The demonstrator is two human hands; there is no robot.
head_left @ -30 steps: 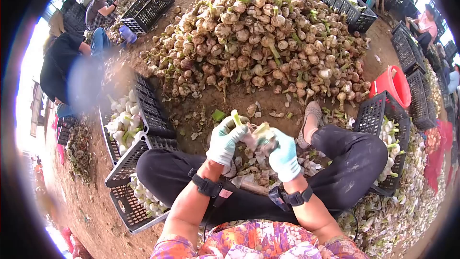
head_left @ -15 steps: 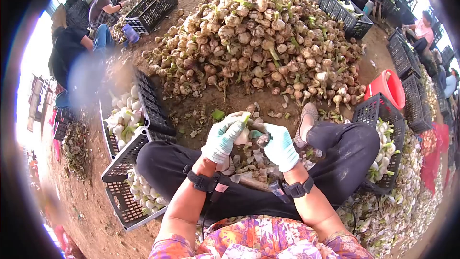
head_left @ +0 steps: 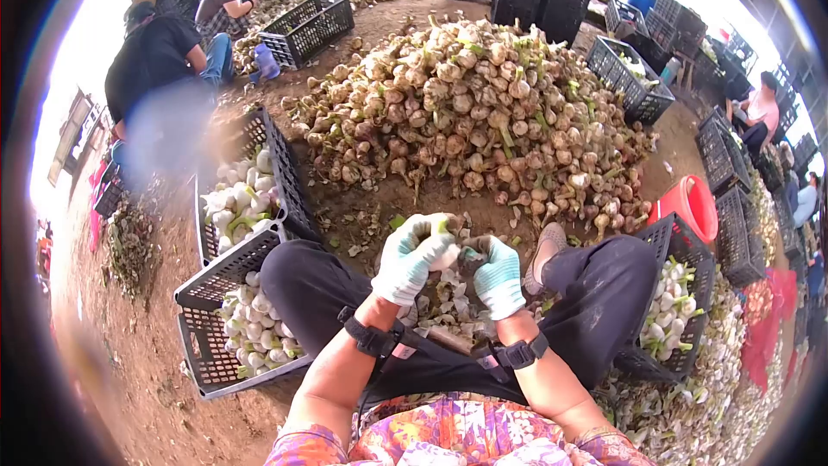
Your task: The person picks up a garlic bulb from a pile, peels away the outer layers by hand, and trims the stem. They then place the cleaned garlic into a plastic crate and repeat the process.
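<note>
My left hand (head_left: 412, 257), in a pale glove with a dirty palm, is closed around a garlic bulb (head_left: 446, 256), with a green stem end showing at its top. Just right of the bulb, my right hand (head_left: 498, 272), gloved in pale green, has its fingers pressed together; what they hold, if anything, is too small to tell. Both hands are above my lap, a small gap apart. Beyond them rises a large heap of unpeeled garlic (head_left: 483, 103). Loose peelings (head_left: 448, 302) lie on the ground below the hands.
Crates of white garlic stand at my left, one upper (head_left: 291, 181) and one lower (head_left: 203, 349); another crate (head_left: 699, 272) is at my right beside a red bucket (head_left: 690, 207). Several people sit farther off, including a person in black (head_left: 155, 60) at the left.
The view has tilted up and shifted, so the heap and crates appear moved. My left hand has turned and closed more around the bulb. My right hand is slightly back from it.
</note>
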